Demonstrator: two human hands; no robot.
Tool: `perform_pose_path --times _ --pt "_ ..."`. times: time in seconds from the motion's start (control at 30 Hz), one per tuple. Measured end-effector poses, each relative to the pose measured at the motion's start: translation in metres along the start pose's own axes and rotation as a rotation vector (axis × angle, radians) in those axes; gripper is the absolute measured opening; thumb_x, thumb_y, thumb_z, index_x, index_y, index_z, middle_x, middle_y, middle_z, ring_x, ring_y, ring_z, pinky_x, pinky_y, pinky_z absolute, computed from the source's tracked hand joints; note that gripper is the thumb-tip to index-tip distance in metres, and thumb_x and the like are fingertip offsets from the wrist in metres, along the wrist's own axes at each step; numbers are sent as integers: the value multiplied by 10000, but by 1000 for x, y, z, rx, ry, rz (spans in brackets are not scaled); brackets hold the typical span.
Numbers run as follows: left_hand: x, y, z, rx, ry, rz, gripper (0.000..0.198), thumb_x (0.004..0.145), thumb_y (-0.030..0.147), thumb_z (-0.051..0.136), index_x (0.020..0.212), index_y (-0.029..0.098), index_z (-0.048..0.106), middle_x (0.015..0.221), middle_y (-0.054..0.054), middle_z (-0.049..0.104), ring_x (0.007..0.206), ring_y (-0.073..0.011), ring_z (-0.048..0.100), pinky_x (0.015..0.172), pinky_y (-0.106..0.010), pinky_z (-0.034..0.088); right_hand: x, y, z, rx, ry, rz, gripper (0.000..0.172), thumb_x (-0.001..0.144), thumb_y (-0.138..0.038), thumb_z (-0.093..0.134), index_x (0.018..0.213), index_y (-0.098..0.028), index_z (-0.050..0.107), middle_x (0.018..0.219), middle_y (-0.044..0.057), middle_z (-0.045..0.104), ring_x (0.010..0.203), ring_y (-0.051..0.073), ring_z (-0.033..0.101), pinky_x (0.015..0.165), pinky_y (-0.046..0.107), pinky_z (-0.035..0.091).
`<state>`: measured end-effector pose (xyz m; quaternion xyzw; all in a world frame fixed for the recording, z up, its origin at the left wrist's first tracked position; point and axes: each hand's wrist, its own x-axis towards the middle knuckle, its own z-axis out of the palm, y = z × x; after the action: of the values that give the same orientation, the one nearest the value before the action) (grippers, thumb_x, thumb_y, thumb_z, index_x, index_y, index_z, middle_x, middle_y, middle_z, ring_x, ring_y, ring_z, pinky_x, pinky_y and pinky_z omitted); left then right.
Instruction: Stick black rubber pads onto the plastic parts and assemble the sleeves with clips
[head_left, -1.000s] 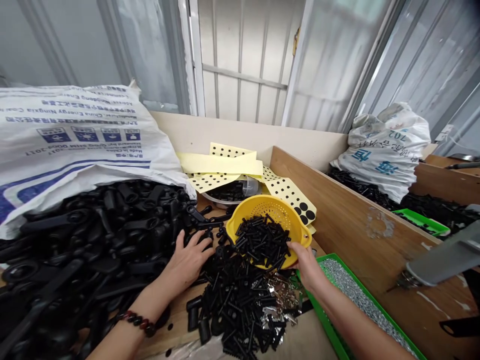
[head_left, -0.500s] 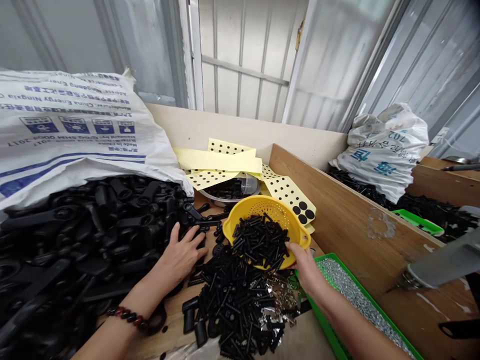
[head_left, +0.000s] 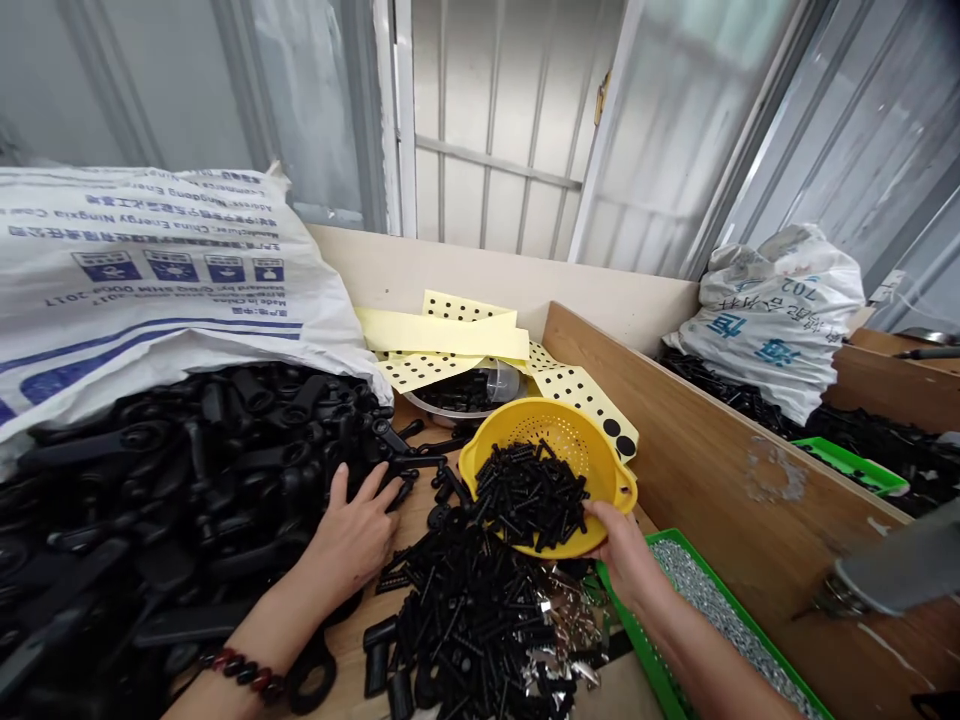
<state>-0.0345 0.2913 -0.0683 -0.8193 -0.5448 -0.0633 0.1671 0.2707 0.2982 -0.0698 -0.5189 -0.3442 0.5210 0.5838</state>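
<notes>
Head cam: R hand (head_left: pixel 626 555) on yellow colander (head_left: pixel 544 432)

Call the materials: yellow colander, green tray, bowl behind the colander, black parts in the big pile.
The yellow colander looks like moulded plastic: glossy, evenly coloured, finely perforated. The green tray also looks plastic, from its bright, smooth rim. The bowl looks like polished stainless steel, from its mirror-like rim. The black parts look like moulded plastic or rubber with a soft sheen; the look can't settle which.

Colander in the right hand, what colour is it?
The colander is yellow, best seen in the head view.
</notes>
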Motion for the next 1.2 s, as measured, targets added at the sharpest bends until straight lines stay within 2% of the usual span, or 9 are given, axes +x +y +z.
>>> perform_pose_path --times 0.2,0.37,0.47,0.63,0.73,0.9,1.07,1.13,1.2 --pt "8 7 7 -45 48 -62 299 769 14 479 869 179 708 1195 -137 604 1222 -373 415 989 -709 146 -1 -4 1 17 19 58 528 576 -365 689 1039 -178 516 806 36 690 748 263 649 571 344 536" --pt "41 16 15 -100 55 0 341 750 23 505 1000 205 648 1178 -105 606 1190 -332 436 996 -684 176 -3 -7 3 18 -21 76 516 610 -337 676 1075 -174 523 786 40 698 718 248 656 604 349 539" --pt "60 20 22 -119 54 42 417 736 -10 487 1050 221 637 1203 -98 590 1147 -310 462 998 -669 190 -4 -6 4 7 5 55 576 608 -352 671 1132 -186 499 805 44 700 711 252 658 575 348 536" --pt "78 20 31 -104 41 90 310 768 19 514 978 182 672 1069 -98 637 1032 -283 521 991 -651 212 -1 -2 2 11 -8 62 624 602 -375 680 1160 -184 476 841 52 698 743 267 659 571 356 537" --pt "82 16 27 -77 39 118 281 788 26 507 964 181 662 979 -72 659 975 -256 543 1003 -624 215 0 0 -1 22 -29 61 665 601 -383 696 1186 -184 451 901 59 691 775 269 656 576 350 540" --pt "70 -3 -5 11 50 57 305 809 11 416 869 186 659 818 -91 673 872 -245 560 1012 -575 222 -2 -1 0 16 14 18 655 600 -367 681 1186 -175 462 918 60 677 798 272 646 543 336 540" --pt "28 -30 -42 128 83 -153 294 792 16 363 788 93 647 733 -191 641 788 -351 560 858 -649 285 -2 0 3 13 -7 36 599 610 -345 661 1156 -164 495 873 54 689 760 255 649 565 335 543" --pt "12 -32 -48 135 93 -225 316 775 -1 339 835 66 641 776 -223 625 822 -390 547 808 -662 295 -3 1 5 22 1 27 589 620 -338 657 1164 -176 501 868 40 692 751 241 652 580 327 544" --pt "3 -24 -47 84 78 -215 356 755 -18 343 940 71 633 911 -224 619 905 -389 536 818 -614 329 -3 2 8 41 5 19 593 616 -330 662 1168 -179 508 857 31 693 749 235 650 584 322 545"
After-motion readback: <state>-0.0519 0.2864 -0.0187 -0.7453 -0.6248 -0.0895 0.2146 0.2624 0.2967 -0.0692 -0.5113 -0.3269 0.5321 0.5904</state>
